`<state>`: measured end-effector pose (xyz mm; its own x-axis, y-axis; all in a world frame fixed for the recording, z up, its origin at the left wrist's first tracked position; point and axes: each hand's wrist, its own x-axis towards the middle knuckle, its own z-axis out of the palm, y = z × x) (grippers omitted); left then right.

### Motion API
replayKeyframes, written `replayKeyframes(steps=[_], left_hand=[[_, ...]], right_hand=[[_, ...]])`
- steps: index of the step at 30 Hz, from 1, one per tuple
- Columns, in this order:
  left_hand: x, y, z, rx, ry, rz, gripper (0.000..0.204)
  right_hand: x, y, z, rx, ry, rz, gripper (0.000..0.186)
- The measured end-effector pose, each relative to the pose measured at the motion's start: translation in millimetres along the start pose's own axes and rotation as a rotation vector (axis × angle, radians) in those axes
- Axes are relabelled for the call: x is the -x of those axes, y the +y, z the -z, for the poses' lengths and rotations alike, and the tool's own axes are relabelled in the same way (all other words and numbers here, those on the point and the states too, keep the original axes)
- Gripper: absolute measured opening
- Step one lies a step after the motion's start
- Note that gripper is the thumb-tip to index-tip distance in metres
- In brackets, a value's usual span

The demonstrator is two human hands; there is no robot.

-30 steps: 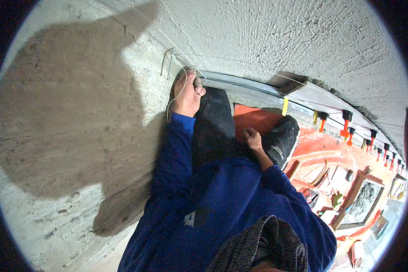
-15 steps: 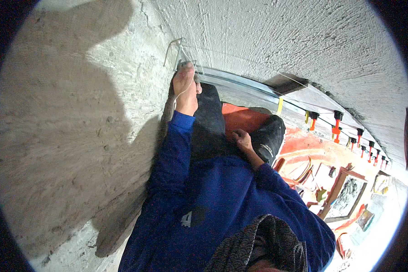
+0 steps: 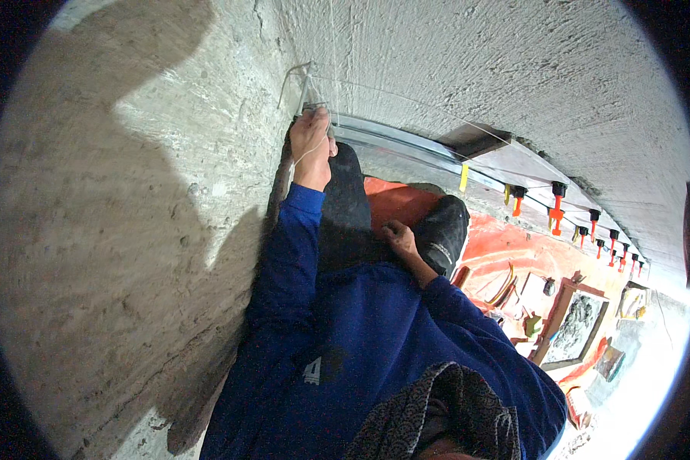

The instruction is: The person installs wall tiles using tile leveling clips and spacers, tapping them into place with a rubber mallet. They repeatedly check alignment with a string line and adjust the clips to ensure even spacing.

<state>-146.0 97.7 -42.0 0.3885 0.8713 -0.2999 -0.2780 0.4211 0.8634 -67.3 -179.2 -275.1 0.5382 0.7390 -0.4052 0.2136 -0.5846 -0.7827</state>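
Note:
In the corner where two rough walls meet, my left hand (image 3: pixel 312 146) is closed near the end of a long metal profile (image 3: pixel 406 140). A thin white string (image 3: pixel 333 69) crosses the back of this hand and runs up the wall. What the fingers grip is hidden. Just above the hand, a bent metal rod (image 3: pixel 285 86) sticks out at the corner. My right hand (image 3: pixel 399 238) rests between my thighs with its fingers curled in and nothing visible in them.
Several red-and-black clamps (image 3: pixel 557 201) line a pale strip along the right wall. A dark gap shows under a block (image 3: pixel 483 143) there. Red sheeting (image 3: pixel 506 241) covers the floor, with a framed panel (image 3: pixel 577 326) and scattered tools. The plastered left wall (image 3: pixel 130 253) stands close to my left arm.
The view has shifted slightly, moving the clamps and floor things left in the picture. The string now shows as a straight line up the wall. Both hands stay nearly in place.

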Motion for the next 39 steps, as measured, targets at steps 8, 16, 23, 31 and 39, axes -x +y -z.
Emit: replayKeyframes(steps=[8,16,23,31,39], left_hand=[[19.1,-2.6,0.7,-0.013,0.106,-0.062,0.023],[15.5,4.3,-4.9,-0.112,0.108,-0.089,0.02],[16.5,8.5,-8.1,-0.184,0.176,-0.065,0.007],[11.2,7.7,-1.8,-0.162,0.182,-0.087,0.012],[9.1,8.0,6.8,-0.175,0.133,-0.091,0.005]], right_hand=[[3.2,-3.9,0.4,-0.06,-0.009,-0.026,0.028],[-0.1,-2.6,-5.8,-0.09,-0.033,-0.039,0.027],[-4.5,-8.1,-5.4,-0.226,-0.019,-0.072,0.029],[-12.0,-3.1,-10.3,-0.317,0.009,-0.049,0.028],[-21.8,7.1,-23.0,-0.371,-0.022,-0.07,0.025]])
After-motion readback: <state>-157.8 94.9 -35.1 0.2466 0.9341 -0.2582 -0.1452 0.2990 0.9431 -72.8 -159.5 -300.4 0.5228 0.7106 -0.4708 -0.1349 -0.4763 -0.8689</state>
